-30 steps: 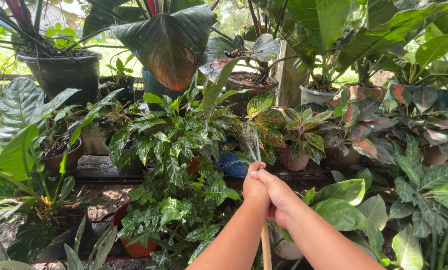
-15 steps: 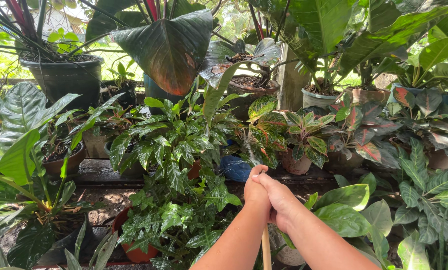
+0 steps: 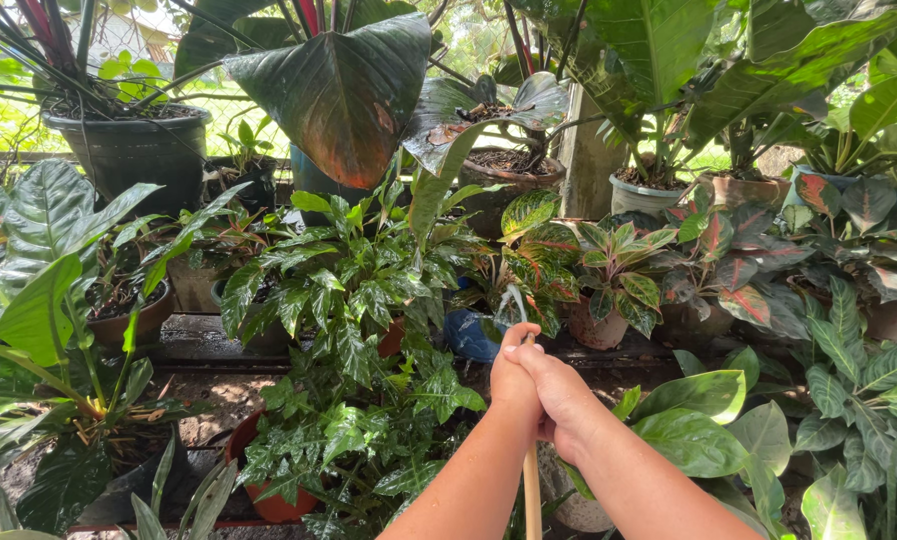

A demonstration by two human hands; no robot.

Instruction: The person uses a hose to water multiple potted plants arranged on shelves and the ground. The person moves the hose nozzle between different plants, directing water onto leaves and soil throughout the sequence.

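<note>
Head cam: both hands wrapped tight around a tan hose point(image 3: 532, 500), left hand point(image 3: 512, 380) in front, right hand point(image 3: 567, 400) clamped just behind it. The hose runs down between the forearms, and a thin water jet point(image 3: 510, 300) arcs out, I think from under the left thumb, toward the red-veined plant point(image 3: 619, 270) in a clay pot point(image 3: 596, 328).

both hands, left hand point(image 3: 512, 380) and right hand point(image 3: 561, 400), clasp hose point(image 3: 531, 490), spraying water toward potted plants point(image 3: 609, 270).
</note>
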